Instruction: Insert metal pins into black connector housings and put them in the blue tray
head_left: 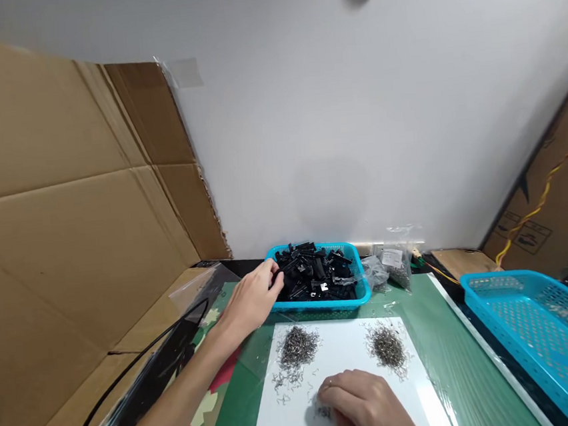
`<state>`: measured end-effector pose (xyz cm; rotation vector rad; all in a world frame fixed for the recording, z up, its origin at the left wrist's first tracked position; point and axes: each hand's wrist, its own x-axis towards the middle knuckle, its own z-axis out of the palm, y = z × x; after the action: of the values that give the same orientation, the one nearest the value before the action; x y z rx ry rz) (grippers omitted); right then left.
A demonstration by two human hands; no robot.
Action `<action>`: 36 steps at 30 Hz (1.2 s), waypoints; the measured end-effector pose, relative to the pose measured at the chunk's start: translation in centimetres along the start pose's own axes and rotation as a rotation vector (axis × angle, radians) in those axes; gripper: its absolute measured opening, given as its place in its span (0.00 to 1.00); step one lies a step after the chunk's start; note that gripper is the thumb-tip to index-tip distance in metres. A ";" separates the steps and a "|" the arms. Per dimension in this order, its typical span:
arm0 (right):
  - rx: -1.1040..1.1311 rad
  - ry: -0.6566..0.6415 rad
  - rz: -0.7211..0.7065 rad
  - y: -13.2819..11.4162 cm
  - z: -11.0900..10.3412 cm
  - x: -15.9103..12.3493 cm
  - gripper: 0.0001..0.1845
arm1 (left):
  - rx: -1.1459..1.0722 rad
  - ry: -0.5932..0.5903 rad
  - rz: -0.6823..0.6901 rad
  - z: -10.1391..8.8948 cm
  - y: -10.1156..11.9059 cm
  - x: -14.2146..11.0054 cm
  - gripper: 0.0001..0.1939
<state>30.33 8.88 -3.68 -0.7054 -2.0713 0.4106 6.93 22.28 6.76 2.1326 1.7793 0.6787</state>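
Observation:
My left hand (pixel 257 289) reaches over the left rim of a blue plastic basket (pixel 323 305) heaped with small black plastic parts (pixel 314 270). Its thumb and fingers are curled together against the parts at the left side; what lies between them is hard to make out. Low over a white board (pixel 337 348), my right hand (pixel 362 403) has its fingers bent down and closed. A small dark patch shows under its fingertips, too unclear to name. Ahead of it, a pile of small bent metal pieces (pixel 298 347) lies to the left and another metal pile (pixel 388 347) to the right.
Clear plastic bags (pixel 394 266), one with small parts, lie right of the basket. Another blue basket (pixel 535 316) stands far right. Cardboard (pixel 76 193) walls the left side, with a black cable (pixel 141 354) before it. A white wall (pixel 315 123) rises behind the green mat (pixel 455 317).

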 end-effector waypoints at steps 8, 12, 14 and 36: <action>-0.126 -0.059 0.059 -0.5 -1.5 0.5 0.12 | -0.527 -0.138 -0.046 -1.0 1.1 -1.3 0.20; -0.095 -0.002 0.160 -0.7 -3.3 0.9 0.14 | -0.752 -0.262 -0.095 1.2 1.3 -4.2 0.21; -0.060 0.002 0.224 -0.6 -3.9 0.8 0.12 | -0.821 -0.325 -0.120 2.3 1.2 -5.9 0.20; 0.055 -0.486 0.651 -1.4 -2.7 0.2 0.07 | -0.888 -0.449 -0.177 4.6 -1.1 -9.4 0.14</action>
<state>32.01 7.95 -1.28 -1.3517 -2.2140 1.0877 7.21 13.71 0.67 1.3608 1.0977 0.6916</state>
